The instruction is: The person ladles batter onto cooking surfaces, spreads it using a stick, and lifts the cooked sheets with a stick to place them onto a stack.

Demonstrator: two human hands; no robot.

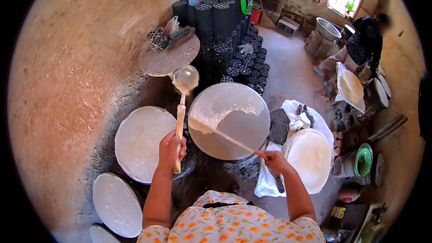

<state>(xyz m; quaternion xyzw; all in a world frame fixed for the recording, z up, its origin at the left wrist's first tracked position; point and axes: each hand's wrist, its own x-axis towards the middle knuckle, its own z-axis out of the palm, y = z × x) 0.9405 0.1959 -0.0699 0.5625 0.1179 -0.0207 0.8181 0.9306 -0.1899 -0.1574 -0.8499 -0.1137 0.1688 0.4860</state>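
**Spreader in the batter, ladle held upright**

The right hand (275, 161) grasps the thin handle of a spreader (234, 142), its fingers wrapped round the near end. The tool slants across a round griddle (238, 130) directly in front of the person, and its pale, flat head is at the left side of the surface, among white batter (215, 111). The batter covers the upper and left parts in an uneven layer with a ragged edge; the lower right part looks smoother and darker.

The left hand (172, 150) is clenched around the light-coloured handle of a ladle (181, 113), just left of the griddle. The ladle points away from the person, its rounded bowl at the far end; whether that bowl holds any liquid I cannot tell.

Beside the left forearm is a second round surface (145, 144) covered in white, with another pale disc (117, 204) nearer the person. On the other side, close to the right hand, a stack of round white sheets (308, 159) lies on white wrapping. Black cylindrical briquettes (221, 20) with holes are piled beyond the griddle. Farther off on the right, another person (365, 40) in dark clothing bends near a tray of pale rounds (351, 85).
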